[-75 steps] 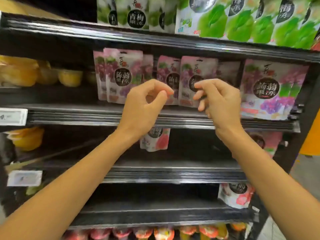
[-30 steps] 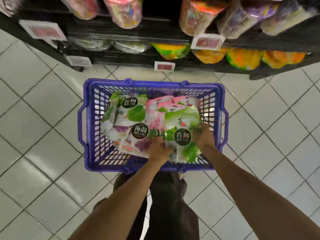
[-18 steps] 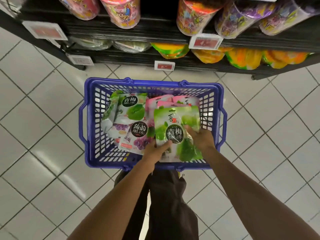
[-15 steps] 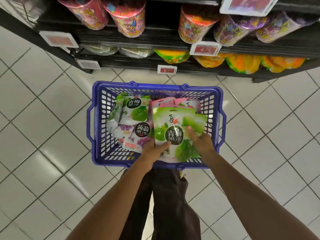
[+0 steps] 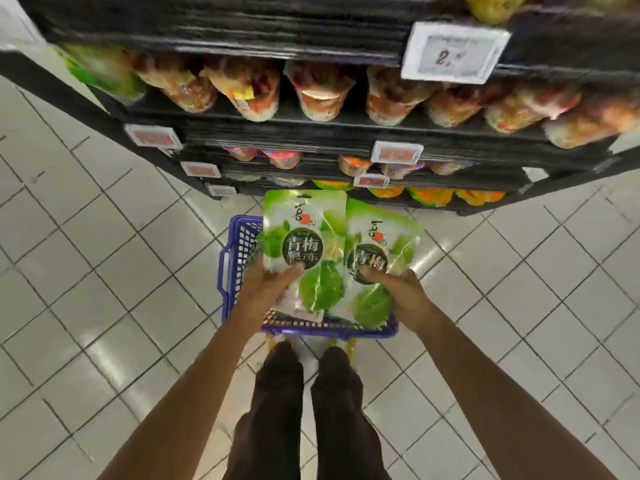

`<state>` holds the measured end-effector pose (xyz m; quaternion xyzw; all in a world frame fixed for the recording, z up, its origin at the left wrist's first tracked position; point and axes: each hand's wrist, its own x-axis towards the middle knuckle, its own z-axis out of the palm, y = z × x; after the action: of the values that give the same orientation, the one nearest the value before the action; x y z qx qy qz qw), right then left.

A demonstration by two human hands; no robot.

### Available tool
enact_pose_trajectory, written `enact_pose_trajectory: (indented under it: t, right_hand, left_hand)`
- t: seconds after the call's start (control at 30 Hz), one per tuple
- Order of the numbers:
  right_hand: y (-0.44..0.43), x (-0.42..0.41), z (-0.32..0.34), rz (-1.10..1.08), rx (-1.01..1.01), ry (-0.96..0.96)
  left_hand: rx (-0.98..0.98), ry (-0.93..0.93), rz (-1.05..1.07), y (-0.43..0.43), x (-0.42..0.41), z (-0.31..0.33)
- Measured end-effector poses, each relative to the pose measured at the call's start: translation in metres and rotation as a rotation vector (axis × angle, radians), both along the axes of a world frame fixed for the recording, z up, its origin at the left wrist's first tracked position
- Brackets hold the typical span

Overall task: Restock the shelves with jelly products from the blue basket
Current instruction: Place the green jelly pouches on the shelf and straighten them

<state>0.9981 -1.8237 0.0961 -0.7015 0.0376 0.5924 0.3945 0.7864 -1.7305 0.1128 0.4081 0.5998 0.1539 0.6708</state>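
A: Where are the pouches?
B: One in each hand, held up over the blue basket (image 5: 239, 258) on the floor. Your left hand (image 5: 266, 285) curls round the lower half of the left pouch (image 5: 304, 237), and your right hand (image 5: 405, 296) pinches the right pouch (image 5: 381, 258), thumb on its face
A: How will they handle?
B: Light, soft and glossy, I judge, and likely slippery. Grip the filled body, not the thin top seal
A: Any writing?
B: The left pouch reads 青梅果冻; the right shows 青梅. The price tag (image 5: 453, 53) begins with 2 and the rest is blurred

Both hands hold green jelly pouches, left hand (image 5: 268, 289) one (image 5: 304, 247), right hand (image 5: 398, 292) another (image 5: 381, 244), above the blue basket (image 5: 239, 251)
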Motion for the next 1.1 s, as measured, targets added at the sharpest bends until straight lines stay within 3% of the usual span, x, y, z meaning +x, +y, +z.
enact_pose_trajectory:
  t: [0.23,0.37,0.5,0.8,1.1]
  right_hand:
    - [0.020,0.026,0.164,-0.081,0.282,0.133]
    - [0.037,0.039,0.251,-0.094,0.413,0.104]
    - [0.058,0.044,0.348,-0.075,0.524,-0.037]
    - [0.081,0.075,0.548,0.193,0.998,-0.379]
    - [0.091,0.089,0.698,0.042,1.319,-0.685]
  left_hand:
    - [0.141,-0.019,0.028,0.033,-0.003,0.158]
    - [0.284,-0.116,-0.026,0.056,0.002,0.259]
    - [0.454,-0.225,0.002,0.068,0.014,0.355]
    - [0.968,-0.277,0.060,0.086,0.040,0.538]
    - [1.160,-0.671,0.077,0.116,0.058,0.693]
